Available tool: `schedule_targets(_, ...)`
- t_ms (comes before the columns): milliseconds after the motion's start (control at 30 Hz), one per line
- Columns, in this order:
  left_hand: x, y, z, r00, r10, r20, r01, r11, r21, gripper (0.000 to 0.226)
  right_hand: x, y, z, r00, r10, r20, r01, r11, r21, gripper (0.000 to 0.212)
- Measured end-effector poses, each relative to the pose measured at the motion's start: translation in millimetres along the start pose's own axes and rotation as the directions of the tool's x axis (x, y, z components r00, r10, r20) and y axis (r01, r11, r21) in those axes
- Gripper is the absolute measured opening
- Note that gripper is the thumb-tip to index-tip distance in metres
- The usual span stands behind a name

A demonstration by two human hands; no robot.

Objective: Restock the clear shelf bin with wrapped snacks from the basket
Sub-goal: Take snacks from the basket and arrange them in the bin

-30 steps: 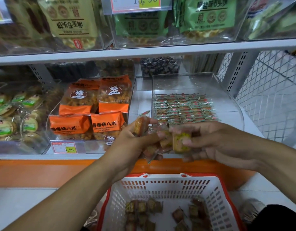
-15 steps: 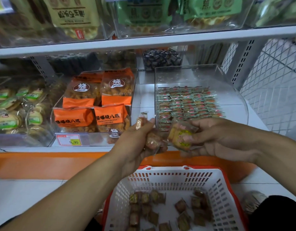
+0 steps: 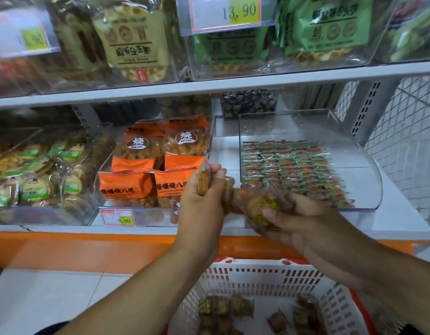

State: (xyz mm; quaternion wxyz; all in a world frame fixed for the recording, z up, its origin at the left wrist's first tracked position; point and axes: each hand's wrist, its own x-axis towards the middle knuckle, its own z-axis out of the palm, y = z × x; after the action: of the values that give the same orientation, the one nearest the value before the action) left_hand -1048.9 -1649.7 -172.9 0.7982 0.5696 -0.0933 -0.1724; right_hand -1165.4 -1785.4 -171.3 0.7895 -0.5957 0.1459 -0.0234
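My left hand (image 3: 204, 201) grips a small bunch of wrapped snacks (image 3: 202, 182), one standing upright above my thumb. My right hand (image 3: 296, 218) pinches another wrapped snack (image 3: 261, 207), brownish with yellow-green print, just right of the left hand. Both hands hover in front of the clear shelf bin (image 3: 368, 189), whose floor holds neat rows of small red-and-green wrapped snacks (image 3: 289, 165). Below the hands stands the white basket with a red rim (image 3: 264, 274), with several wrapped snacks (image 3: 223, 308) lying loose on its bottom.
Left of the clear bin sits a bin of orange snack bags (image 3: 160, 160), with a 9.90 price tag (image 3: 117, 216) on its front. Further left are round green-labelled cakes (image 3: 37, 187). The upper shelf (image 3: 209, 89) carries larger bags. A wire mesh panel (image 3: 407, 141) closes the right side.
The right hand has drawn one snack away from the left hand's bunch, and both hands have shifted slightly toward the clear bin. The camera has tilted a little.
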Motion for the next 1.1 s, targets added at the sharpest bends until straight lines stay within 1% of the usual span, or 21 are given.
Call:
schedule_targets(33, 3.0, 3.9, -5.0, 1.0, -0.004, -0.011, 0.004, 1.0, 0.002, 0.007, -2.5, -0.7, -1.5, 0.988, -0.154, -0.018, 0.144, 0.956, -0.257, 0.043)
schedule_targets(67, 4.4, 7.9, -9.0, 0.999, -0.042, 0.008, 0.042, 0.999, -0.008, 0.005, -5.7, -3.2, -2.1, 0.947, -0.321, 0.005, 0.284, 0.831, -0.479, 0.037)
schedule_targets(100, 4.6, 10.4, -12.1, 0.993, -0.106, 0.052, 0.107, 0.994, -0.014, 0.011, -9.0, -6.3, -1.6, 0.895, -0.444, 0.044, 0.375, 0.695, -0.613, 0.033)
schedule_targets(133, 3.6, 11.6, -14.2, 0.977, -0.184, 0.107, 0.186, 0.982, -0.011, 0.023, -10.9, -5.8, -3.6, 0.852, -0.513, 0.104, 0.422, 0.556, -0.716, 0.033)
schedule_targets(167, 2.4, 11.2, -15.5, 0.953, -0.247, 0.175, 0.251, 0.968, -0.001, 0.029, -11.0, -3.4, -5.4, 0.815, -0.553, 0.175, 0.436, 0.385, -0.814, 0.039)
schedule_targets(200, 0.3, 10.9, -15.4, 0.928, -0.279, 0.246, 0.283, 0.959, 0.021, 0.025, -9.6, -1.4, -5.0, 0.788, -0.565, 0.244, 0.417, 0.198, -0.887, 0.051)
schedule_targets(233, -0.7, 9.6, -15.4, 0.913, -0.279, 0.297, 0.278, 0.96, 0.047, 0.017, -7.6, 1.1, -5.0, 0.774, -0.555, 0.305, 0.398, 0.053, -0.916, 0.06)
schedule_targets(267, -1.2, 8.9, -15.9, 0.911, -0.262, 0.319, 0.256, 0.965, 0.061, 0.012, -6.3, 2.1, -4.7, 0.766, -0.542, 0.344, 0.397, -0.022, -0.918, 0.065)
schedule_targets(300, 0.0, 9.4, -17.0, 0.917, -0.246, 0.313, 0.24, 0.969, 0.059, 0.014, -5.3, 0.2, -5.2, 0.78, -0.523, 0.344, 0.403, -0.001, -0.915, 0.065)
schedule_targets(367, 4.7, 13.6, -21.6, 0.935, -0.218, 0.282, 0.211, 0.976, 0.054, 0.03, -5.2, -5.5, -7.8, 0.835, -0.443, 0.327, 0.433, 0.163, -0.886, 0.06)
schedule_targets(433, 9.3, 18.7, -25.8, 0.948, -0.183, 0.259, 0.167, 0.982, 0.083, 0.04, -6.3, -8.1, -10.0, 0.903, -0.314, 0.293, 0.417, 0.478, -0.773, 0.045)
schedule_targets(467, 10.5, 21.1, -26.8, 0.953, -0.167, 0.252, 0.148, 0.985, 0.092, 0.038, -6.7, -10.5, -10.2, 0.925, -0.264, 0.274, 0.381, 0.651, -0.657, 0.039)
schedule_targets(500, 11.4, 21.9, -27.6, 0.955, -0.153, 0.253, 0.131, 0.986, 0.1, 0.036, -6.8, -13.0, -10.1, 0.939, -0.241, 0.245, 0.338, 0.778, -0.53, 0.038)
schedule_targets(567, 11.5, 22.1, -27.8, 0.95, -0.137, 0.279, 0.103, 0.986, 0.135, 0.032, -3.3, -16.4, -12.8, 0.956, -0.216, 0.197, 0.275, 0.891, -0.36, 0.039)
schedule_targets(633, 9.1, 22.0, -26.4, 0.94, -0.134, 0.314, 0.081, 0.981, 0.176, 0.034, 1.3, -17.4, -16.7, 0.975, -0.157, 0.154, 0.187, 0.961, -0.203, 0.04)
schedule_targets(700, 7.0, 21.6, -24.5, 0.935, -0.124, 0.331, 0.056, 0.977, 0.208, 0.038, 5.3, -15.9, -21.0, 0.986, -0.108, 0.131, 0.122, 0.987, -0.104, 0.045)
schedule_targets(767, 6.1, 20.3, -23.5, 0.931, -0.128, 0.342, 0.05, 0.972, 0.227, 0.034, 7.4, -13.4, -24.3, 0.989, -0.087, 0.12, 0.103, 0.985, -0.136, 0.057)
schedule_targets(833, 4.7, 18.6, -22.1, 0.918, -0.16, 0.363, 0.072, 0.967, 0.244, 0.029, 8.0, -11.0, -25.8, 0.986, -0.029, 0.161, 0.052, 0.989, -0.141, 0.063)
schedule_targets(900, 2.9, 16.8, -19.7, 0.904, -0.206, 0.374, 0.126, 0.965, 0.229, 0.027, 7.8, -8.5, -25.9, 0.978, 0.033, 0.208, -0.003, 0.99, -0.142, 0.065)
schedule_targets(1000, 2.1, 15.0, -15.7, 0.894, -0.27, 0.357, 0.239, 0.962, 0.129, 0.02, 8.1, -5.6, -28.0, 0.982, 0.043, 0.182, -0.022, 0.993, -0.119, 0.068)
schedule_targets(1100, 2.1, 15.5, -13.8, 0.868, -0.354, 0.349, 0.371, 0.929, 0.019, 0.044, 10.5, -8.7, -33.2, 0.989, 0.023, 0.148, -0.006, 0.994, -0.112, 0.069)
